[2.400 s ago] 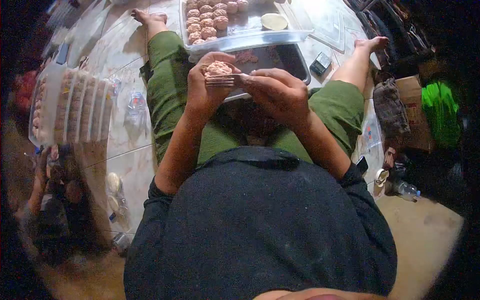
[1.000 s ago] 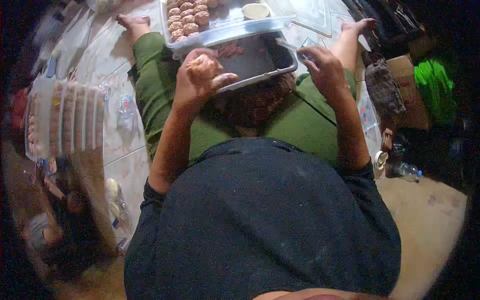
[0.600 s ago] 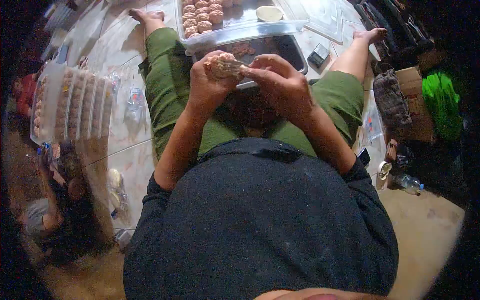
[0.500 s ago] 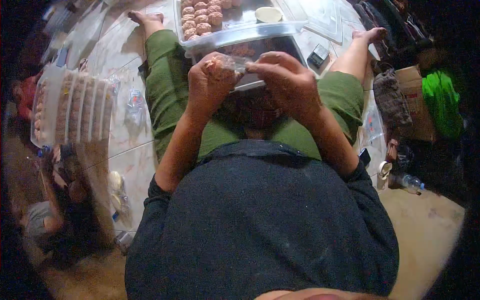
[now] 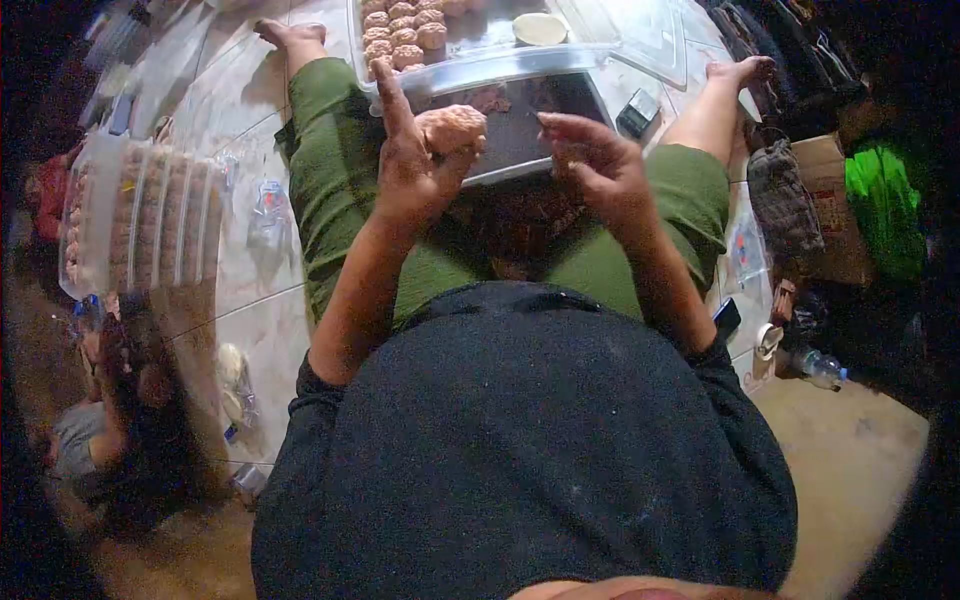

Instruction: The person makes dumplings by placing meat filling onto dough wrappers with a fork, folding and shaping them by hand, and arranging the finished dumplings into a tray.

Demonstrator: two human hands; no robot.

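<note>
My left hand (image 5: 412, 165) holds a pinkish-brown ball with a bumpy surface (image 5: 455, 130), its index finger stretched up and away. To its right, apart from the ball, my right hand (image 5: 600, 165) has its fingers curled in towards the thumb; a small dark speck shows at the fingertip, too small to name. Beneath both hands lies a dark flat tray (image 5: 540, 120) with pinkish bits (image 5: 490, 100) on it. Beyond it, a clear plastic box (image 5: 480, 68) holds rows of similar bumpy balls (image 5: 404, 36) and a round cream dish (image 5: 540, 30).
Stacked clear containers (image 5: 150, 215) full of balls stand at the left. A clear lid (image 5: 650, 40) and a small dark device (image 5: 637, 113) lie right of the box. Farther right are a green bag (image 5: 880, 210), a cardboard box (image 5: 830, 200) and a plastic bottle (image 5: 822, 368). Another person (image 5: 90, 440) is at the lower left.
My hands have moved apart. The clear film that was around the ball, between both hands, no longer shows. My left index finger has straightened upward.
</note>
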